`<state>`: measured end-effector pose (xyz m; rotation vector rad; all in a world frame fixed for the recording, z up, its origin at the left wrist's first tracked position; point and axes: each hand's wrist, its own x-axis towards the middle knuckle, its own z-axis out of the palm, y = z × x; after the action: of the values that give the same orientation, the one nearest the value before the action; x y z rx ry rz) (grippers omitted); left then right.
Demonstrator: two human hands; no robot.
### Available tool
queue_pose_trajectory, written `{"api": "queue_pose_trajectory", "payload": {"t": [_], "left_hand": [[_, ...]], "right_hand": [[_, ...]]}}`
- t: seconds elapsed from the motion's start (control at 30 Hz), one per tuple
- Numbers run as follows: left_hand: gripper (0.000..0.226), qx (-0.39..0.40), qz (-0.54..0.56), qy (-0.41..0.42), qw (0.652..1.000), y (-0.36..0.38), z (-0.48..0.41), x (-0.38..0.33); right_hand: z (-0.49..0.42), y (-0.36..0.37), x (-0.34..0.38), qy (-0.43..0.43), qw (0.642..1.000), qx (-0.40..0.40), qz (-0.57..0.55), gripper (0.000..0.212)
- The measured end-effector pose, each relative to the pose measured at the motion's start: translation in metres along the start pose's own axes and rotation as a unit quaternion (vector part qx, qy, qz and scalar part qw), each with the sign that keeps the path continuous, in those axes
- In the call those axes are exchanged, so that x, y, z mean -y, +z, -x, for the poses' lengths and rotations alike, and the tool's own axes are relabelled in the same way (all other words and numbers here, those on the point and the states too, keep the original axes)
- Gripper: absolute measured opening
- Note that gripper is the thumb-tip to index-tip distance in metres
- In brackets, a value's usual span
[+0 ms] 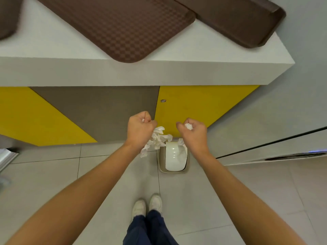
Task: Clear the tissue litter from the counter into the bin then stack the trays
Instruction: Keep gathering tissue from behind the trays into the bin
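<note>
I saw both hands held out low in front of the cabinet, above the floor. The left hand (pixel 139 129) was clenched around crumpled white tissue (pixel 156 140), which trailed down from the fist in twisted strips toward the left edge of the bin (pixel 174 172). The right hand (pixel 193 131) was curled around a smaller wad of tissue (pixel 189 126), and it hovered over the far right part of the bin. The bin stood on the tiled floor against the yellow cabinet door (pixel 203 106), with a white lid (pixel 176 156) set inside its beige rim. On the white counter (pixel 53 48) farther off lay three brown trays, unstacked: a middle tray (pixel 120 27), a right tray (pixel 238 20) and, at the left edge, a left tray (pixel 7 16).
</note>
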<state>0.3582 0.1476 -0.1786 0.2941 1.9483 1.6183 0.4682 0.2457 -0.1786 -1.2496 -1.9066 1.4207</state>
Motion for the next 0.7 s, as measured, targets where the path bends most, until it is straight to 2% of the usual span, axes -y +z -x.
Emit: {"api": "queue_pose_trajectory", "payload": {"t": [0.17,0.47,0.7], "left_hand": [[0.043,0.006,-0.022,-0.031,0.999,0.010,-0.018,0.058],[0.045,0.023,-0.025,-0.086,0.996,0.033,-0.051,0.185],[0.044,0.012,-0.012,-0.136,0.991,0.059,-0.068,0.272]], "right_hand": [[-0.007,0.019,-0.058,0.062,0.998,-0.003,-0.009,0.044],[-0.036,0.058,-0.204,0.148,0.986,-0.076,0.007,0.036],[-0.050,0.077,-0.311,0.286,0.937,-0.185,-0.072,0.032]]}}
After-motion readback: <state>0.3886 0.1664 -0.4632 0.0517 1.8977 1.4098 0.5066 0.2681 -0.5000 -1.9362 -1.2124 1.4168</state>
